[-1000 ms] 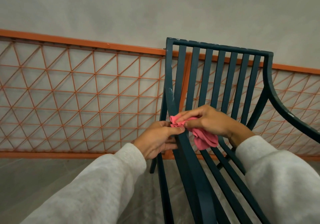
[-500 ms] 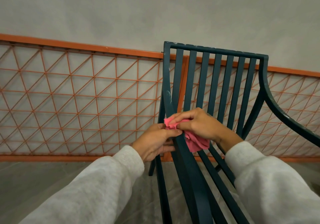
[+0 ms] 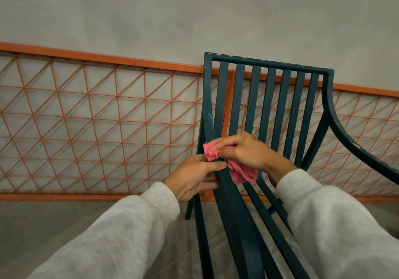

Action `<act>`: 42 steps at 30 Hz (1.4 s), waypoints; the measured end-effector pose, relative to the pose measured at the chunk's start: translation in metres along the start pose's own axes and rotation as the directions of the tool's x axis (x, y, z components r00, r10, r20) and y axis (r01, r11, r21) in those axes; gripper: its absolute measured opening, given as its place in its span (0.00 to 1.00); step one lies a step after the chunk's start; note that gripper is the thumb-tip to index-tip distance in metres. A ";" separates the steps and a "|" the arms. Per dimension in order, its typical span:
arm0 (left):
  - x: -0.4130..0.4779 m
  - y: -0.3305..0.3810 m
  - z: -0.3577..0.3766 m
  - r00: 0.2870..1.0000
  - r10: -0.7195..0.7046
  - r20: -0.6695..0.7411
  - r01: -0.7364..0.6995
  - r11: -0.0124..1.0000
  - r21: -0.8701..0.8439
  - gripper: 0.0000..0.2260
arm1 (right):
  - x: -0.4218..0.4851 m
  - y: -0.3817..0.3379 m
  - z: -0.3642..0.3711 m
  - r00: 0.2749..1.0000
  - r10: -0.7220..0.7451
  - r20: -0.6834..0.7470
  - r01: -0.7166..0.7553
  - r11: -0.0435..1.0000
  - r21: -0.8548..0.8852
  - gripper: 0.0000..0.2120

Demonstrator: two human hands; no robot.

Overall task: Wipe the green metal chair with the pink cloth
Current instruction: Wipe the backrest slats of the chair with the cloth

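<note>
- Pink cloth (image 3: 241,174): lying bunched against the left side rail of the green metal chair (image 3: 269,62), low on the backrest; my right hand (image 3: 248,151) is pinching it with curled fingers.
- Left hand (image 3: 192,177): gripping that rail just beside the cloth, steadying the frame.
- Pale smudges (image 3: 210,116) higher up: probably needing firm strokes along the bar.
- Orange lattice fence (image 3: 97,57): standing behind.

- I get soft, even light across the view, moderately bright, without glare.
- The orange railing (image 3: 86,61) bows toward the frame edges: wide-lens distortion.
- Its lattice throws faint shadows on the grey wall (image 3: 194,9).
- A dull sheen runs down the green metal chair (image 3: 228,214); the nearest sleeves (image 3: 112,242) look soft.
</note>
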State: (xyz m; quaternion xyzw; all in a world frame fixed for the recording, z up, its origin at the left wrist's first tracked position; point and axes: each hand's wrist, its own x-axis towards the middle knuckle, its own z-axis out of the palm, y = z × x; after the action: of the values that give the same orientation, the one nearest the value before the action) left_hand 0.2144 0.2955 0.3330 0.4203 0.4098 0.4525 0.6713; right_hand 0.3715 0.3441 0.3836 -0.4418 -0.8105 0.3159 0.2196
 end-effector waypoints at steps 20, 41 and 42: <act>0.008 -0.001 -0.007 0.999 -0.022 -0.038 0.023 1.000 0.020 0.15 | -0.046 0.050 0.048 0.970 0.201 -0.138 0.001 0.563 0.826 0.17; 0.006 0.014 -0.002 0.999 -0.001 -0.050 0.013 0.973 0.232 0.13 | -0.056 0.024 0.008 0.970 0.185 -0.155 -0.093 0.880 0.466 0.10; 0.009 0.017 -0.002 0.996 0.028 -0.082 -0.005 0.966 0.259 0.12 | -0.053 0.026 0.004 0.965 0.189 -0.182 -0.094 0.898 0.430 0.09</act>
State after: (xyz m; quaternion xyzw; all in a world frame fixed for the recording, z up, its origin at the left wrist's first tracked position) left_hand 0.2104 0.3090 0.3465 0.4881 0.4900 0.4182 0.5890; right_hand 0.4113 0.3081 0.3589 -0.4748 -0.6603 0.4463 0.3734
